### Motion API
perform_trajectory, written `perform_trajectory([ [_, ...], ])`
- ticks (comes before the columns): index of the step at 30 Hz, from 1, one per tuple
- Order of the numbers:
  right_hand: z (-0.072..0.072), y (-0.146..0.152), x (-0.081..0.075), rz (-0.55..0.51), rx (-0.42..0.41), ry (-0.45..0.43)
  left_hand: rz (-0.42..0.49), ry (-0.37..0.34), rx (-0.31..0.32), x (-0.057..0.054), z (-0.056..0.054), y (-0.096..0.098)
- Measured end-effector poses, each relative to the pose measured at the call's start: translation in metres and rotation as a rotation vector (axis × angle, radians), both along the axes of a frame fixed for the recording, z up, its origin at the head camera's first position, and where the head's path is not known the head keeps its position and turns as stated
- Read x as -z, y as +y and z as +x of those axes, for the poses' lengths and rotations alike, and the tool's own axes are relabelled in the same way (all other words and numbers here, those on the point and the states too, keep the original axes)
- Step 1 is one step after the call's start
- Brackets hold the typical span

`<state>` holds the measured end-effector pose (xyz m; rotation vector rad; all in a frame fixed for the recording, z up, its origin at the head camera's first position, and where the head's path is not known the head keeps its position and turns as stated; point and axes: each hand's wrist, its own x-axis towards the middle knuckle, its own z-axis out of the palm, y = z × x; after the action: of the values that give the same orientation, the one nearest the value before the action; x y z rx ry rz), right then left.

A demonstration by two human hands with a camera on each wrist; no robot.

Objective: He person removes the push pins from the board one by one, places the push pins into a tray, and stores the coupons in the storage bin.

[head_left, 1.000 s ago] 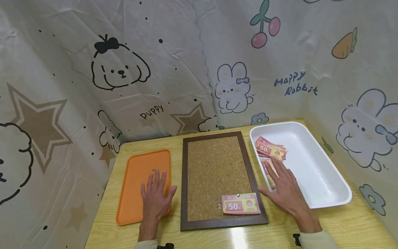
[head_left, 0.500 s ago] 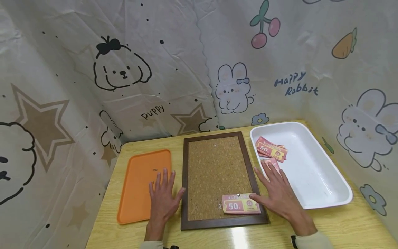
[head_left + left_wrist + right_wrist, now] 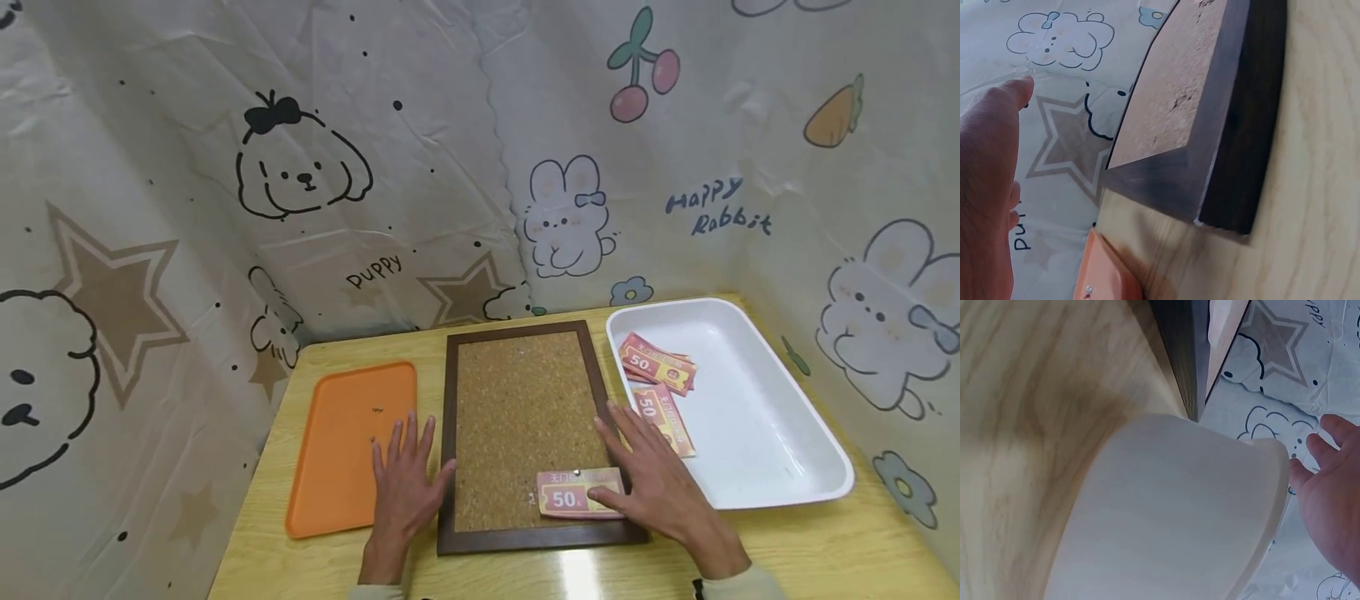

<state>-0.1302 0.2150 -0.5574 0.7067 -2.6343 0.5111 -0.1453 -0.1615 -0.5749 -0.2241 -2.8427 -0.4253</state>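
Observation:
A cork board (image 3: 525,408) in a dark brown frame lies on the table. At its lower right is a small stack of pink 50 coupons (image 3: 561,500), with a small metallic pin (image 3: 577,473) at its top edge. My right hand (image 3: 660,483) hovers over the board's right side with fingers spread, its thumb overlapping the coupons in the head view. Nothing is in its grasp. My left hand (image 3: 408,492), also spread and holding nothing, is between the orange tray (image 3: 333,467) and the frame's left edge. In the left wrist view, the hand (image 3: 985,187) appears beside the frame corner (image 3: 1210,181).
On the right stands a white tray (image 3: 750,417) holding a fanned pile of coupons (image 3: 660,367) and further coupons (image 3: 671,421) below it. Tiny dark pieces (image 3: 377,409) lie in the orange tray. A printed curtain (image 3: 450,167) surrounds the table (image 3: 510,575).
Both hands have moved inward: the left rightward from over the orange tray to the frame, the right leftward from the white tray to over the board, uncovering the lower coupons in the tray.

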Motion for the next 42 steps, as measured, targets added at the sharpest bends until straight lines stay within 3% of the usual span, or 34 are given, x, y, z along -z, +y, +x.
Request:
perform_trajectory([
  [6, 0.003, -0.005, 0.004, -0.027, -0.037, 0.027, -0.007, -0.03, 0.008, 0.003, 0.001, 0.008],
  [19, 0.013, -0.015, 0.013, -0.014, -0.045, -0.035, 0.066, -0.044, 0.038, 0.008, 0.005, 0.024],
  [29, 0.019, -0.017, 0.02, -0.046, -0.047, -0.076, 0.052, -0.037, 0.076, 0.013, 0.007, 0.037],
  [42, 0.025, -0.017, 0.032, -0.018, -0.047, -0.019, 0.03, -0.038, 0.122, 0.014, 0.008, 0.05],
])
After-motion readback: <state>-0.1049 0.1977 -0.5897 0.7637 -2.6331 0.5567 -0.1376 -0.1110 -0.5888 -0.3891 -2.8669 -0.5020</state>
